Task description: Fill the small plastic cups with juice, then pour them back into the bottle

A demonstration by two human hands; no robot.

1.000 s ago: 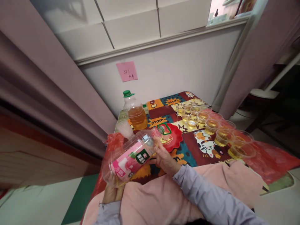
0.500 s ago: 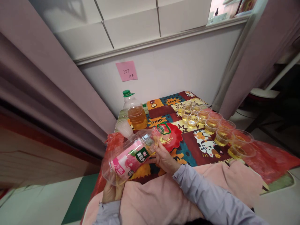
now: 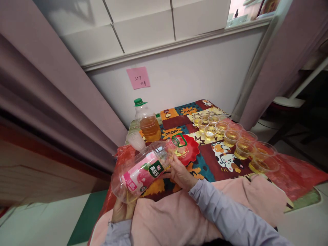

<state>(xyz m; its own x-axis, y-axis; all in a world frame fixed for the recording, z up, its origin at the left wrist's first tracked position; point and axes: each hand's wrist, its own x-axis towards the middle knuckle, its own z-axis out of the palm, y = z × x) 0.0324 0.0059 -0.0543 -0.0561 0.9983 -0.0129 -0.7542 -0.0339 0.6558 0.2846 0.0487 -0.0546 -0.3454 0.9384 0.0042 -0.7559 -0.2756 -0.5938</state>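
We see the pink-label bottle (image 3: 143, 171) tipped over the bench's near-left corner. The left hand (image 3: 122, 209) grips its base, the right hand (image 3: 180, 173) grips near the neck. We'd tilt slowly, with the mouth low over the red plate (image 3: 193, 150).

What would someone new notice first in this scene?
Probably the clear pink-labelled bottle, tipped on its side at the near left, with the left hand under its base, the right hand near its neck and its mouth over the red plate. Next, the clear cups of amber drink lined up on the right of the cartoon tablecloth.
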